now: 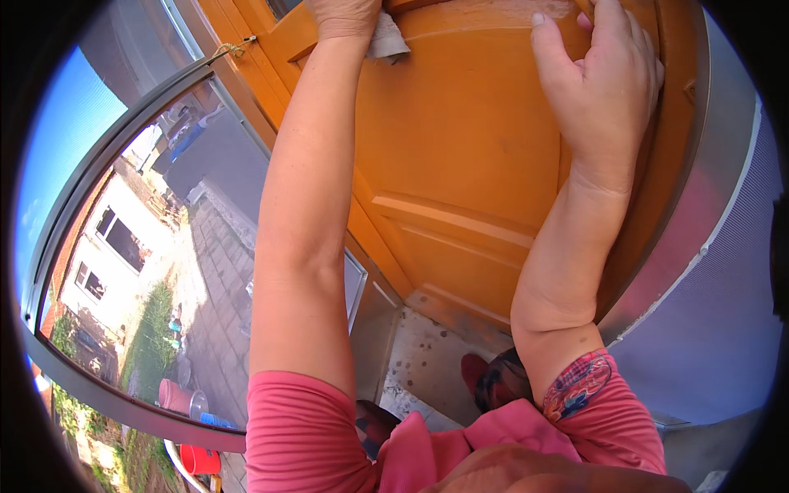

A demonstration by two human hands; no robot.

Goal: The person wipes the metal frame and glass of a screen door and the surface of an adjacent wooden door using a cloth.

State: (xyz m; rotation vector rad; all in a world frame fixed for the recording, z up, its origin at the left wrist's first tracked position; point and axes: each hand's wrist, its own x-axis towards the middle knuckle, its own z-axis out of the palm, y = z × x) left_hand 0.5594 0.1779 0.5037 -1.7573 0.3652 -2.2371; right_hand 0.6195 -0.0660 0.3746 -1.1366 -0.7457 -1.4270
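An orange wooden door (460,123) with raised panels stands close in front of me. My left hand (345,12) is at the top edge of the picture, its fingers cut off. From beside its wrist hangs a greyish-white cloth (388,38), apparently held under that hand against the door. My right hand (604,78) rests on the door's right side, its thumb spread away from the fingers. The fingers lie along the orange wood, and their tips are partly hidden. No cloth shows in the right hand.
A glazed, metal-framed door leaf (156,246) stands at the left, a paved yard visible through it. A cord (237,48) is tied near its top. A red bucket (200,458) is at the lower left. Below lies a speckled sill (423,353), near my shoes.
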